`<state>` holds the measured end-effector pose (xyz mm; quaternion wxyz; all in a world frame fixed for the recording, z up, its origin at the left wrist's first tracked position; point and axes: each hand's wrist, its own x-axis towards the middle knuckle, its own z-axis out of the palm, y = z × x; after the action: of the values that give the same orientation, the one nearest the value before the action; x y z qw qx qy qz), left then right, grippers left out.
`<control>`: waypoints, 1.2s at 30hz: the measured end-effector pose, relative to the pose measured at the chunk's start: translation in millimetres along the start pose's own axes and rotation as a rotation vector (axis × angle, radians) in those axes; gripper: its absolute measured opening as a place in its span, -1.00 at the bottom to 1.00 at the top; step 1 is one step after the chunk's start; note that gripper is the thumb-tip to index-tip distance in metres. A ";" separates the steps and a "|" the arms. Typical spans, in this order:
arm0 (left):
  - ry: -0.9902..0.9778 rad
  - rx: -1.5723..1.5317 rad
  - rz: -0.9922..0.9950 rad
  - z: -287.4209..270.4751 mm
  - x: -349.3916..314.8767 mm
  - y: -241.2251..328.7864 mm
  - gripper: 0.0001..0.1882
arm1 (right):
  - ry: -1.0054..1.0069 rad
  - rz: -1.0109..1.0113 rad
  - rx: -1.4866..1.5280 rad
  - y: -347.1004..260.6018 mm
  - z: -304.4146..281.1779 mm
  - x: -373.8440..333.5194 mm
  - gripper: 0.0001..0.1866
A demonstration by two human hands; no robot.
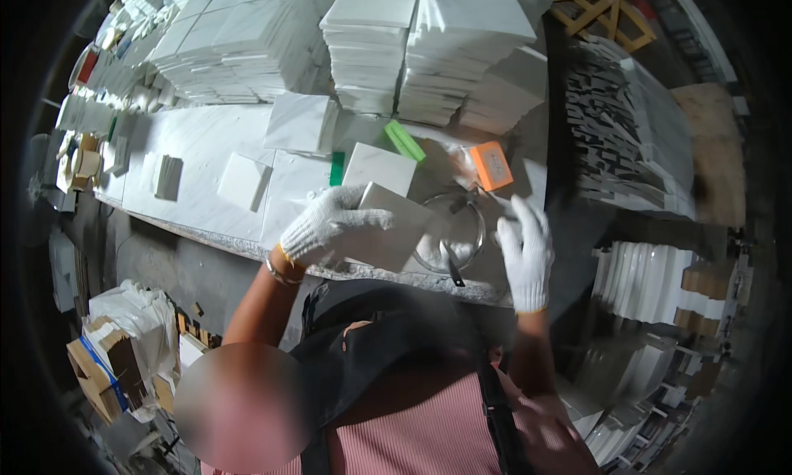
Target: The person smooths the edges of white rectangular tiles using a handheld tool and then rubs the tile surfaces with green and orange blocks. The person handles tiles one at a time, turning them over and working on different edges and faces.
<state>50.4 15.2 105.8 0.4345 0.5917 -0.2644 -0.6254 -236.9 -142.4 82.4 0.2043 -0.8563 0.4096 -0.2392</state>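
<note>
My left hand [334, 223], in a white knit glove, is closed on a whitish square stone tile [384, 232], held tilted above the front of the work table. My right hand [525, 252], gloved the same way, is held up with its fingers apart and nothing seen in them. Between the hands sits a round bowl [481, 242] with white paste in it and a small putty knife [452, 265] leaning in the paste. An orange block [491, 166] lies just beyond my right fingers. Behind the held tile lies another white tile [379, 170].
Tall stacks of marble tiles [462, 30] line the back of the table [223, 124]. A green block [404, 141] and several loose tiles [245, 181] lie nearer. Stacked slabs [643, 269] stand at right; cartons with plastic wrap [124, 326] are at lower left.
</note>
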 end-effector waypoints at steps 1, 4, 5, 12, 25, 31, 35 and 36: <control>0.025 0.116 0.167 -3.0 8.7 -1.6 -0.66 | 0.005 -0.019 -0.021 4.8 3.7 17.2 -0.54; -0.002 0.533 0.182 -11.4 37.7 11.2 -0.64 | -0.091 0.016 -0.170 22.5 14.8 66.5 -0.50; -0.004 0.632 0.168 -13.2 42.9 14.3 -0.63 | -0.233 0.096 -0.211 26.1 22.5 82.4 -0.36; 0.486 0.972 0.797 -2.2 55.8 -7.5 -0.33 | -0.447 0.138 -0.564 56.0 65.0 113.1 -0.24; 0.364 1.084 0.595 6.6 31.1 -48.3 0.12 | -0.300 -0.147 0.321 -52.3 59.2 9.7 -0.23; 0.382 1.101 0.598 7.3 30.0 -44.5 0.13 | -0.247 0.001 0.563 -48.3 113.4 85.0 -0.31; 0.401 1.071 0.594 5.9 30.7 -49.5 0.13 | -0.402 0.487 1.029 -42.9 77.3 48.0 -0.35; 0.395 1.063 0.597 5.1 31.1 -49.9 0.13 | -0.399 0.482 0.998 -45.3 69.1 32.0 -0.36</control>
<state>36.3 11.7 48.5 0.2779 0.7314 -0.6067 -0.1402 -152.1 -130.9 59.4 0.7043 -0.5679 0.3842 -0.1840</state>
